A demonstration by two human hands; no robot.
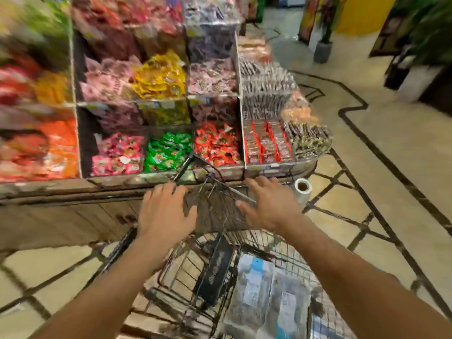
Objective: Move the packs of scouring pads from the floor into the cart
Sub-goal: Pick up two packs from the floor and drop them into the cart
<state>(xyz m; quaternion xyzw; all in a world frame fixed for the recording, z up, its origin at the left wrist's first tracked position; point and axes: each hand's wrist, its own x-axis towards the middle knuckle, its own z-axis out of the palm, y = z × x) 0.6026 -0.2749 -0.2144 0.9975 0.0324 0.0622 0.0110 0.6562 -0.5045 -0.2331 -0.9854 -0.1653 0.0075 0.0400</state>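
A wire shopping cart (195, 277) stands below me, blurred by motion. In its basket at the lower right lie clear packs with white and blue labels (266, 297), likely the scouring pads. My left hand (166, 211) and my right hand (266, 204) reach forward over the cart's far end, fingers spread and holding nothing. The right hand's fingers lie near a raised wire flap (220, 201) of the cart; contact is unclear. No packs show on the floor.
A snack display (171, 133) with tiered bins of coloured packets stands right ahead on a wooden base (61, 216). A roll of plastic bags (302, 190) hangs at its right corner. Tiled floor (391, 182) stretches to the right, with potted plants at the far right.
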